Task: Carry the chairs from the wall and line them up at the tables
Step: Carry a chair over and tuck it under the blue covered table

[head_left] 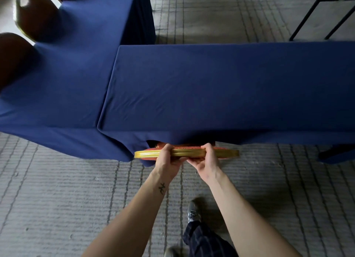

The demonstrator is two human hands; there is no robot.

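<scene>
Head view, looking down. At the far left two brown chair backs (pixel 36 14) stand against the far side of the left table (pixel 67 74), which is covered with a navy cloth. To its right, touching it at the corner, the long table (pixel 230 87) lies across the middle with the same cloth.

At its near edge is the chair (pixel 194 147) in work. Its seat is hidden under the hanging cloth, and only the red back and the gold top rail (pixel 226 153) show.

The left hand (pixel 167 158) grips this rail, fingers curled over the top and thumb below. The right hand (pixel 205 158), just beside it, is clamped on the rail in the same way. At the far right, black folding legs (pixel 317 12) stand on the carpet (pixel 57 189).

I judge the chair to be stiff and rather heavy, a metal banquet frame with padding. The painted rail looks smooth and may slip, so a full wrap is better than fingertips. With both hands so near the middle the chair can swing, and a wider hold would steer it straighter. On carpet the legs will probably drag, and the cloth can catch on the seat.
</scene>
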